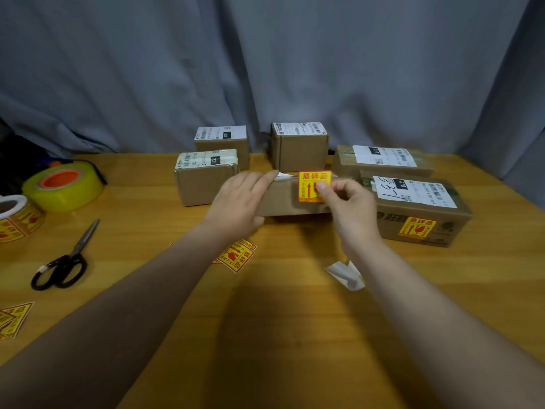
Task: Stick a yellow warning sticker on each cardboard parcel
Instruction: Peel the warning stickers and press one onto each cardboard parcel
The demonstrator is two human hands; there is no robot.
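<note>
Wooden table (295, 335), six parcels (299, 149), right hand (351, 214) pinching one sticker (314, 186)

Grey draped curtain (265, 60) behind wooden table (280, 320), seemingly dim light

I read "易碎品" above a red upward arrow on the yellow sticker (313, 185) pinched in my right hand (351, 208). The white label (413, 191) on the near right box carries handwritten "33-1" and a black patch reading "010". The label (206, 159) on the left front box shows "122"; finer print is too small to read.
</note>
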